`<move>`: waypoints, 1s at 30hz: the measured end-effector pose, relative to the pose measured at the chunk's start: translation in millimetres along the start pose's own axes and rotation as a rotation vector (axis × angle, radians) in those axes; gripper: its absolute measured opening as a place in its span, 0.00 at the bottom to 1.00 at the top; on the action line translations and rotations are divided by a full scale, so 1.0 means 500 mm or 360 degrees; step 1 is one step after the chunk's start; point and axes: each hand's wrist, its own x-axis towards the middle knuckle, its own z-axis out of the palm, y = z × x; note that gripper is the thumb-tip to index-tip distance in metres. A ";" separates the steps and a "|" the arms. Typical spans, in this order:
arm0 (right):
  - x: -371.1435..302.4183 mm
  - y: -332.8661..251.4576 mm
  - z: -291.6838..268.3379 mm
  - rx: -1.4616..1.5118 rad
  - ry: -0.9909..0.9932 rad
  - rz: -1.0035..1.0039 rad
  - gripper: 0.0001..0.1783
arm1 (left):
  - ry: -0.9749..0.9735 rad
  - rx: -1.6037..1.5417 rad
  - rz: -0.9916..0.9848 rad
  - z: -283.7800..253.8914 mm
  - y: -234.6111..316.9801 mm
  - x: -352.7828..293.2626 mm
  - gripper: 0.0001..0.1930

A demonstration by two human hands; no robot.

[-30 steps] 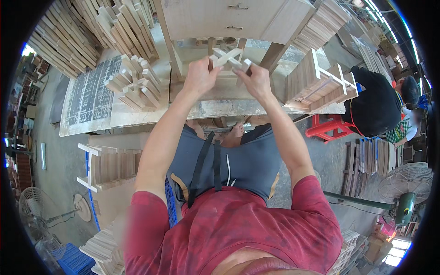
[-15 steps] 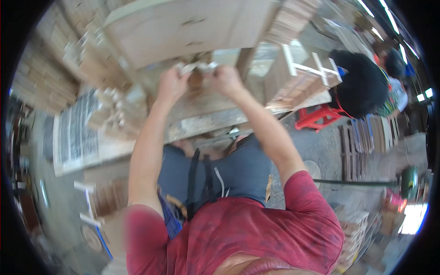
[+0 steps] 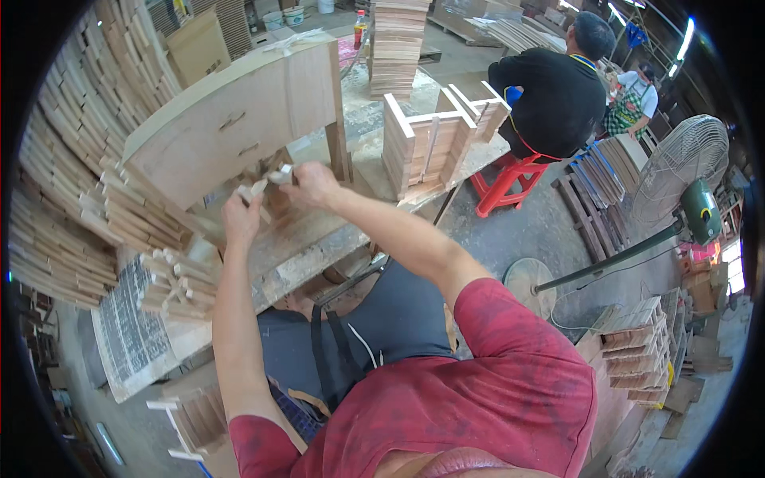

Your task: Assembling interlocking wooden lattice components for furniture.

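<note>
**Two hands on small wooden pieces at the bench**

Head view: the person sat at a workbench (image 3: 319, 247) with both arms stretched forward. The left hand (image 3: 241, 217) was closed around a small pale wooden piece (image 3: 253, 190), which stuck up just above its fingers. The right hand (image 3: 312, 185) pinched a second small wooden piece (image 3: 280, 174) at its fingertips, just to the left of that hand. The two pieces sat close together between the hands; whether they touched could not be told. Just beyond both hands stood a wooden cabinet (image 3: 231, 127) with two drawer pulls, tipped back on the bench. To the left of the left hand lay a heap of short wooden sticks (image 3: 171, 279), and farther left rose stacks of slats (image 3: 64, 199). To the right of the right hand, well apart, stood a small slatted wooden frame (image 3: 426, 143). Beyond it another person in a dark shirt (image 3: 558, 88) sat on a red stool (image 3: 510, 179), turned away. A standing fan (image 3: 685, 175) stood far to the right.

By the look of it, the step in hand was bringing the two small pieces together in front of the cabinet. The next move would likely call for lining up their ends closely, with a steady left grip while the right fingertips guide the fit.
</note>
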 end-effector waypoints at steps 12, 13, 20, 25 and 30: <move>-0.208 -0.035 -0.158 0.0417 -0.0362 -0.0708 0.20 | -0.0131 -0.0272 -0.0198 -0.139 0.068 -0.207 0.12; -0.214 -0.035 -0.184 0.0428 -0.0381 -0.0721 0.20 | -0.0164 -0.0451 -0.0209 -0.150 0.086 -0.222 0.11; -0.184 -0.102 -0.175 -0.0683 -0.0100 -0.1538 0.34 | -0.0318 -0.1128 -0.0658 -0.270 0.117 -0.300 0.13; -0.177 -0.153 -0.139 -0.0237 0.0045 -0.1855 0.26 | -0.0465 -0.1770 -0.1135 -0.310 0.092 -0.317 0.17; -0.134 -0.229 -0.077 0.0291 0.0051 -0.1540 0.16 | 0.0858 -0.0577 -0.0666 -0.356 -0.014 -0.394 0.29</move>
